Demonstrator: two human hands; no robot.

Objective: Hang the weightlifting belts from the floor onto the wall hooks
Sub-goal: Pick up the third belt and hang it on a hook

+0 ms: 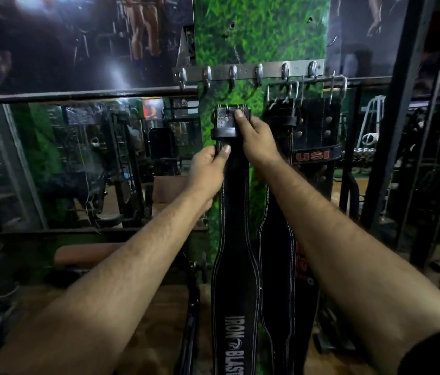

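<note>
A long black belt (pixel 236 288) with white stitching and "IRON BLAST" lettering hangs down in front of me. My right hand (pixel 256 136) grips its buckle end, thumb on the metal buckle. My left hand (pixel 209 165) pinches the strap just below the keeper loop. The buckle sits below the metal hook rail (pixel 245 71) on the green grass-print panel; the hooks above it are bare. Two other black belts hang from the right-hand hooks: one behind my right arm (pixel 278 253) and one marked "USI" (pixel 316 147).
A horizontal black bar (pixel 78 94) crosses below the rail. Mirrors on the left reflect gym machines. A padded bench (pixel 83 255) stands low left. Dark steel uprights (pixel 391 131) stand at the right. The floor is brown.
</note>
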